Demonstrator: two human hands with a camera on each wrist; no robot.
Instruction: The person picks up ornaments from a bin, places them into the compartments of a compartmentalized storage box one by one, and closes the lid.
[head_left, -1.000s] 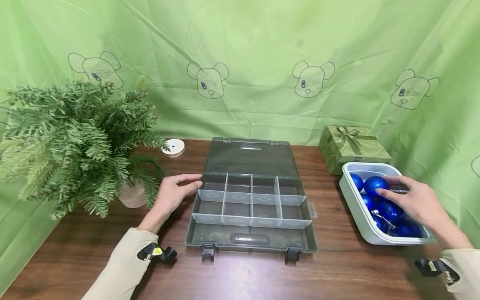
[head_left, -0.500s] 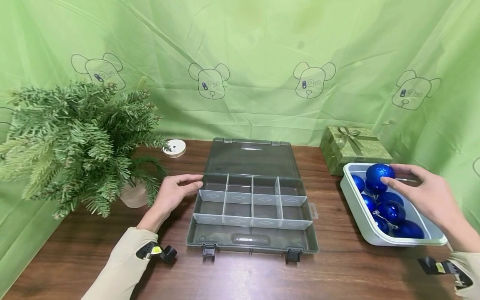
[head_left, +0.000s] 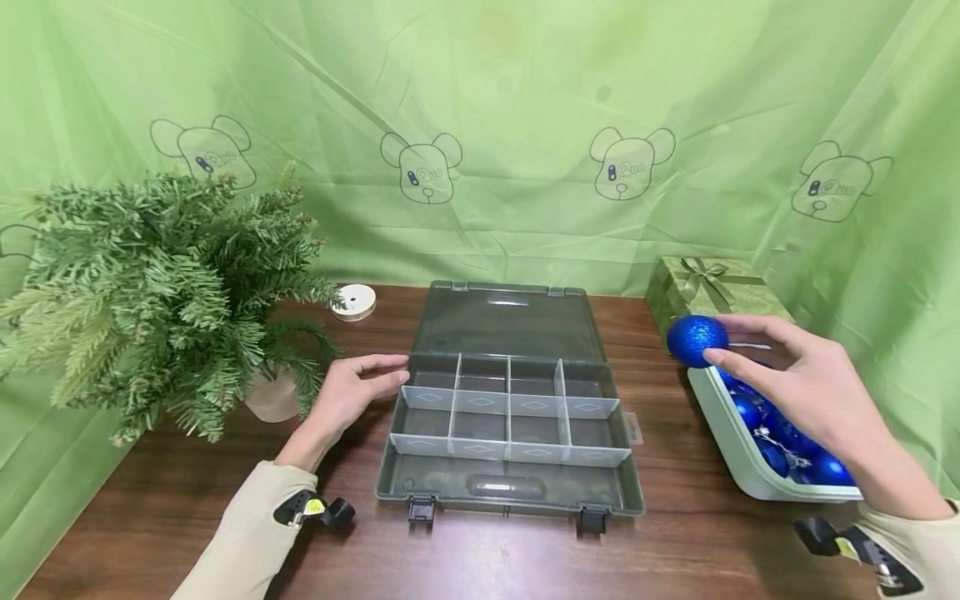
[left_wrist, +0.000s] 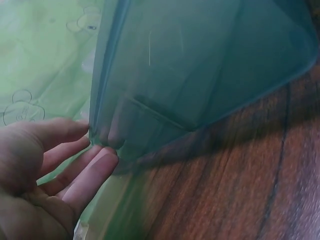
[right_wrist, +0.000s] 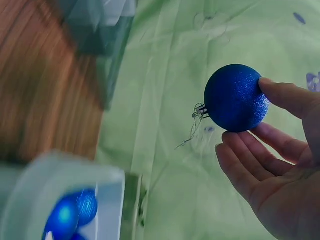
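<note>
The head view is bright and clear, with white glare on the wooden table [head_left: 491, 554] at six o'clock and small highlights on the organizer box [head_left: 480, 427]. The left wrist view is dimmer and soft. In the right wrist view, the tub [right_wrist: 110, 205] near eight o'clock blurs; the blue ball [right_wrist: 236, 98], past two o'clock, is sharper, glitter sparkling.

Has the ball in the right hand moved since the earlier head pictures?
Yes. Relative to the gift box, the ball has moved left and slightly up in the head view.
</note>
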